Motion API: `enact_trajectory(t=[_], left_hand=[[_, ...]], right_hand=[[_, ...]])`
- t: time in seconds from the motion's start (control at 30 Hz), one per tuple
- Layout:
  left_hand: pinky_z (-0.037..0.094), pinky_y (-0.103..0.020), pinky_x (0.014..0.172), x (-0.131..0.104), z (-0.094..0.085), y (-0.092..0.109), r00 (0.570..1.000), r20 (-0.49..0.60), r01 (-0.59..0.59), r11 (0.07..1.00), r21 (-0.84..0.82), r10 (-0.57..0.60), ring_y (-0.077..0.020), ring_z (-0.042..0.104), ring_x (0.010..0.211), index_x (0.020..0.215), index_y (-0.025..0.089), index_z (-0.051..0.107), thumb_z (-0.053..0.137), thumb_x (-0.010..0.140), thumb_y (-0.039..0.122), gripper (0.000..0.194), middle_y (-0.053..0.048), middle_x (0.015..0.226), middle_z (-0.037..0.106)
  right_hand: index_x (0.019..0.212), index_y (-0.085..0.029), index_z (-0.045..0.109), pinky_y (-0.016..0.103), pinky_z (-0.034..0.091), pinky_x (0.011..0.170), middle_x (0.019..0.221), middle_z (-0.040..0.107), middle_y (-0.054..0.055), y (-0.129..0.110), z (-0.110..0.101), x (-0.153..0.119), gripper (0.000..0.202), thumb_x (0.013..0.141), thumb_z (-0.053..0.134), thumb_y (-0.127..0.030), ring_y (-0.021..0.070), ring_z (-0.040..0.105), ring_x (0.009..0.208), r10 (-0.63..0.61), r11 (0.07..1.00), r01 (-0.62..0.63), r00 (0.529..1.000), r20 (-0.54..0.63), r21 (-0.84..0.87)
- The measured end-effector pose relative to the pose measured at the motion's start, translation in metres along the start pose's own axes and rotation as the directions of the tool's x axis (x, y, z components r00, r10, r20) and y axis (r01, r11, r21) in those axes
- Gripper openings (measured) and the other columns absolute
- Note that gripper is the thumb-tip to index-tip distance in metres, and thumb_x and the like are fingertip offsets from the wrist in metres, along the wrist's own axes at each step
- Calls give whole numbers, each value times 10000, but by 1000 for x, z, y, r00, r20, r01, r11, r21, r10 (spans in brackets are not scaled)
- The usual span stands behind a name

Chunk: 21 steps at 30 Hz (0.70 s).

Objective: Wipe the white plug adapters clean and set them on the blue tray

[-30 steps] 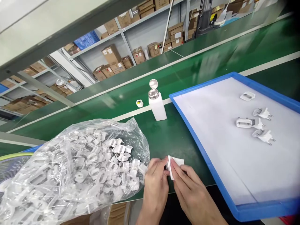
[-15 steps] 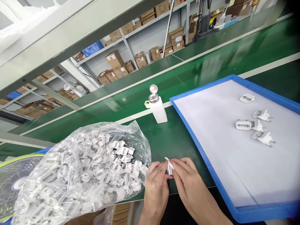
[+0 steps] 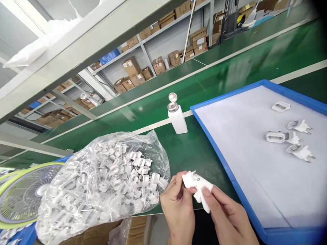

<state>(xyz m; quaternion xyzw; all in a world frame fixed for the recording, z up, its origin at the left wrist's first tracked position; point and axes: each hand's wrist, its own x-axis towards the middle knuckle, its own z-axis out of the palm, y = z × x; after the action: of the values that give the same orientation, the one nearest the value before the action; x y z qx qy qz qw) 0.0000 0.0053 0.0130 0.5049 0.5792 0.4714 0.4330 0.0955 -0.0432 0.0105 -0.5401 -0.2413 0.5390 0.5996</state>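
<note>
Between the fingertips of my left hand (image 3: 178, 202) is a small white plug adapter (image 3: 188, 179), a metal pin showing at its top. My right hand (image 3: 228, 207) pinches a folded white cloth (image 3: 204, 185), whose end lies against the adapter. Left of my hands, a clear plastic bag (image 3: 159, 149) lies open, heaped with many white plug adapters (image 3: 104, 185). On my right stands a blue-rimmed tray (image 3: 222, 153) with a white bottom. Several white plug parts (image 3: 301, 153) rest in its far right portion, some with two pins.
A white dispenser bottle (image 3: 178, 119) with a raised metal lid stands beyond my hands on the green bench (image 3: 201, 156). A yellow-green fan (image 3: 22, 197) is at far left. Across the upper left runs a metal beam (image 3: 84, 47). Shelves with cardboard boxes (image 3: 131, 66) are behind.
My hands have moved slightly right and turned, so the adapter and more of the white cloth now show. The whole view has shifted a little; bag, bottle and tray parts look undisturbed.
</note>
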Motion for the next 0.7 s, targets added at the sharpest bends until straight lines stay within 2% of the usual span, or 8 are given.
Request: enact_trajectory(t=[0.07,0.13,0.2,0.3,0.37,0.47,0.57,0.7], left_hand=[[531,-228,645,2,4,-2,978,29,208,961,-182,-206,-170,678,719,972,178,835,828,728,222,248,-44,845,783],[515,-215,629,4,6,0,937,138,350,867,-355,-322,-153,653,710,956,155,831,894,706,333,314,-61,829,765],[524,-218,661,5,6,5,910,247,412,792,-451,-333,-147,644,747,930,148,831,924,693,410,365,-77,862,753],[545,-242,678,1,5,11,904,316,416,763,-495,-288,-140,625,723,921,157,836,954,634,470,441,-79,860,742],[535,-250,643,-3,3,10,908,347,390,773,-500,-234,-138,597,674,900,160,836,950,619,507,460,-54,776,709],[503,-255,648,-7,-3,8,921,363,321,808,-494,-144,-137,566,655,867,175,833,928,663,501,396,-20,688,661],[484,-269,695,-9,-9,10,910,391,314,845,-434,-137,-142,553,675,877,173,839,912,701,480,361,-23,690,672],[471,-260,704,-13,-6,16,913,363,349,815,-463,-184,-141,554,684,898,195,839,941,647,487,399,-10,690,662]], right_hand=[[956,-198,789,217,496,621,909,693,57,-3,3,-6,403,934,625,-565,154,599,684,-91,994,92,996,11,-66],[971,-209,783,207,499,655,998,692,67,-7,3,-9,427,980,547,-566,167,635,773,-162,982,158,987,-24,-107],[1021,-224,775,199,509,690,1073,681,69,-11,0,-9,384,997,541,-527,181,651,873,-241,955,204,957,-163,-214],[1140,-280,761,202,513,679,1124,650,54,-11,-6,-8,235,983,608,-364,164,636,869,-474,837,326,833,-286,-439],[1227,-322,738,235,525,690,1083,635,55,-8,-8,-7,310,978,590,-211,168,631,849,-627,728,509,765,-147,-459],[1365,-333,656,296,538,784,1035,637,61,-4,-8,-5,481,988,503,-77,188,641,896,-700,644,687,707,101,-337],[1414,-318,614,315,543,831,1066,651,71,-6,-10,-3,474,1012,494,-98,200,647,940,-682,634,711,700,212,-306],[1444,-319,591,300,554,895,1129,668,76,-11,-12,-6,470,1024,505,-126,199,672,987,-691,578,714,686,230,-395]])
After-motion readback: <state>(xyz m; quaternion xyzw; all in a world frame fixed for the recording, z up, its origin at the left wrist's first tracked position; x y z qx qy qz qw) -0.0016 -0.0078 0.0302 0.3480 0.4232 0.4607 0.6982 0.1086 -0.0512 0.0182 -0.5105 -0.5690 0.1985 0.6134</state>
